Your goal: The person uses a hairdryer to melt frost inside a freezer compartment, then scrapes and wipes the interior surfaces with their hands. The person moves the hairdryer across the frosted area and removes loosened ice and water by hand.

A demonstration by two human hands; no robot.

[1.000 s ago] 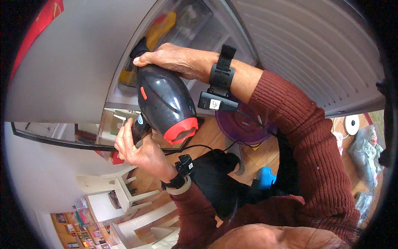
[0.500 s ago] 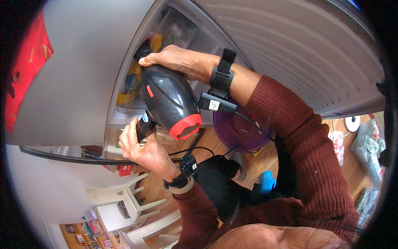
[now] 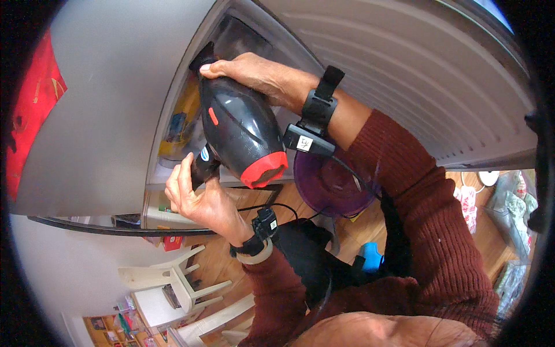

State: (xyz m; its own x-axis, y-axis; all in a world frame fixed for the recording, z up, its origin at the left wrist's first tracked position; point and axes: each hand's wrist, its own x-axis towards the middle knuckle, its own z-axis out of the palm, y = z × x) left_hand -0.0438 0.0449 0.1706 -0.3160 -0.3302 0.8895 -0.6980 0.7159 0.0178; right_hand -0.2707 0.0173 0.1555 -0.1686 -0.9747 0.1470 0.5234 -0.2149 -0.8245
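Head view: both hands on one hair dryer (image 3: 243, 124), black body, red rear cap (image 3: 265, 170). It sits in front of the open fridge compartment (image 3: 153, 173), tilted: nozzle (image 3: 202, 56) up-left toward the opening, red end down-right, facing the wearer. Can't tell whether the nozzle is past the compartment rim or just short of it.

Left hand (image 3: 199, 199): grasping the handle (image 3: 203, 168) from below, loosely curled, not clenched; fingers on the outer side, fairly straight. Palm side and the handle's lower end are covered by the hand, so full contact can't be read.

Right hand (image 3: 251, 69): over the top of the body at the nozzle end, thumb lying along the nozzle joint. Grip is part-open, spread to the barrel's width. Its other fingers are behind the dryer, not visible.

Hard to make out: yellow item (image 3: 187, 110) in the compartment, partly blocked by the dryer, kind unclear. Clear drawer (image 3: 240, 37) behind the right hand, contents blurred. Fridge door (image 3: 428, 87) stands open on the right, cut off at the top. Purple basin (image 3: 329, 182) on the floor, partly under the right sleeve and wrist device (image 3: 309, 139). Black cable (image 3: 283, 206) shows near the left wrist; both ends hidden. Blue thing (image 3: 370, 256) by the dark trousers, partly covered.
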